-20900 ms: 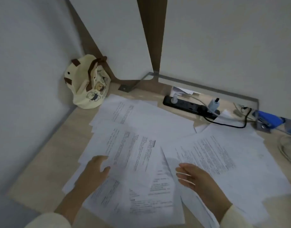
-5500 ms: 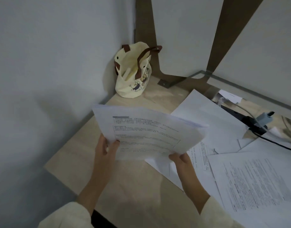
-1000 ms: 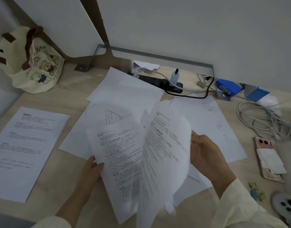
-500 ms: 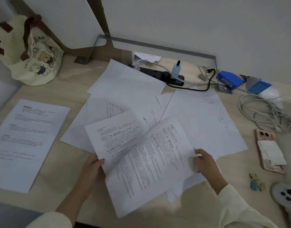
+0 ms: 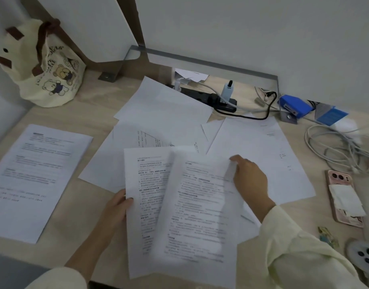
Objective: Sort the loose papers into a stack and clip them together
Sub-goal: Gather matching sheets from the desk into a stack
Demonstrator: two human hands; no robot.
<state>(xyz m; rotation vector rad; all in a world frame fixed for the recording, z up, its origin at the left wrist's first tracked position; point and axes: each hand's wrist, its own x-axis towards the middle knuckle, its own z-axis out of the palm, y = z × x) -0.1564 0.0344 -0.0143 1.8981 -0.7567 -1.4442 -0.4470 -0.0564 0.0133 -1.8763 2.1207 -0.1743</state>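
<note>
Right, you're mid-gather: two printed sheets are in your hands over the front of the desk [image 5: 79,205], the right sheet [image 5: 200,209] lapping over the left sheet [image 5: 144,205] and skewed against it. Your left hand [image 5: 117,207] pinches the left sheet at its left edge, thumb on top, fingers hidden beneath. Your right hand [image 5: 250,180] grips the right sheet at its upper right edge, fingers curled round the paper. That sheet is motion-blurred, so I can't tell how many fingers sit under it. Neither hand is slack. To do this step well, I'd slide the right sheet fully over the left until top and side edges match, then pass both to one grip, and don't crease that corner. Keep the print facing up and turned the same way as the stack [image 5: 37,174], which lies flat at the far left of the desk, well apart from what you hold. Set the pair squarely on it. Several loose sheets [image 5: 165,117] lie spread beyond your hands, some overlapping, the rearmost just beside the power strip [image 5: 202,97]. Small coloured bits [image 5: 327,236] at the desk's right side may be clips, but they're too small to tell.
</note>
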